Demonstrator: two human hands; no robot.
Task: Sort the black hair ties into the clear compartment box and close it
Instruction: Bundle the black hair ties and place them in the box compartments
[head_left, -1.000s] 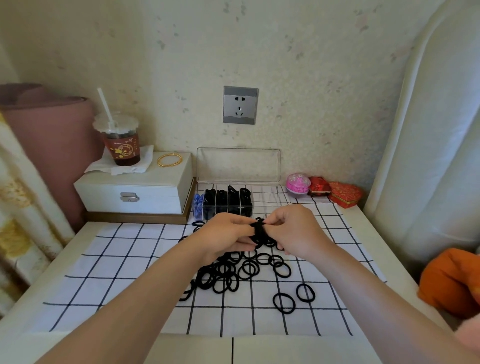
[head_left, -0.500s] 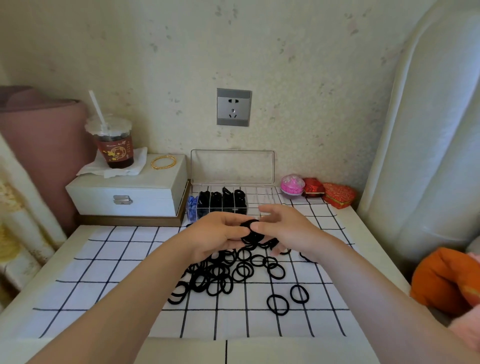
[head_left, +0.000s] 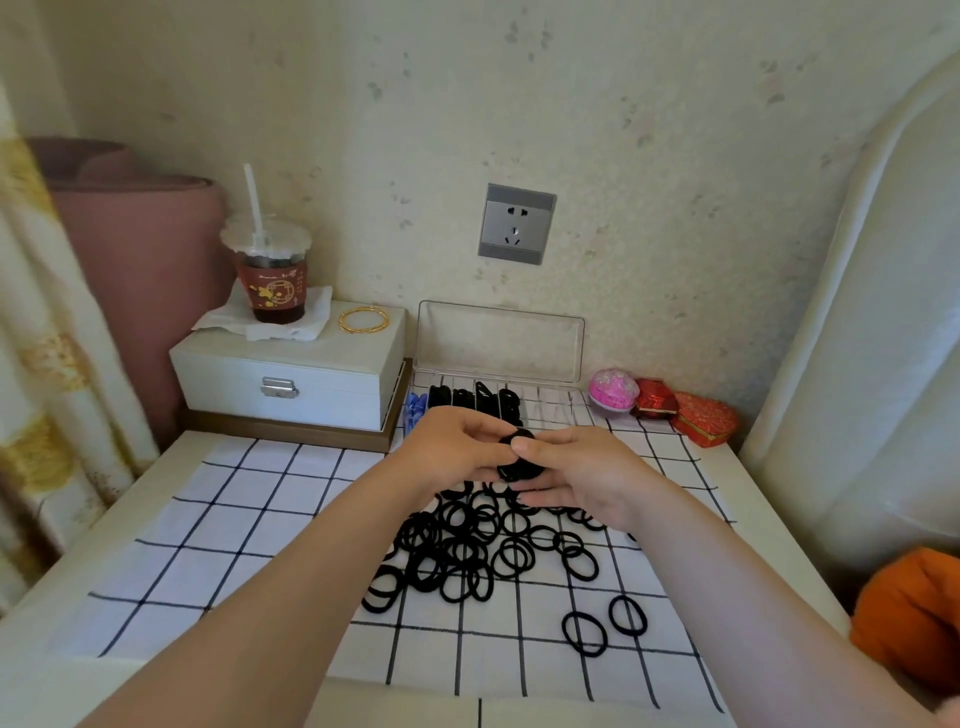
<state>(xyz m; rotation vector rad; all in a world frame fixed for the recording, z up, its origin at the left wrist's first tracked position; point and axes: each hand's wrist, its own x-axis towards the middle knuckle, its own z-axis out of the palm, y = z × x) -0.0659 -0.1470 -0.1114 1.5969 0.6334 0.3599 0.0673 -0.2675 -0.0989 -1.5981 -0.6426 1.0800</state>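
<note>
right grip (head_left: 587, 480) now on bunched ties (head_left: 522, 467)

Black hair ties (head_left: 470, 553) on white black-gridded cloth (head_left: 249, 519), white case (head_left: 291, 371), gold bangle (head_left: 364, 319), pink tin (head_left: 613, 392).

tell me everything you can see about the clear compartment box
The clear compartment box looks like transparent plastic, a shallow tray split by dividers. Its lid stands open and upright. It sits at the back of the table, between a white jewelry box and a pink round case. The leftmost cell holds blue items, the next few black hair ties; the right ones look empty.
</note>
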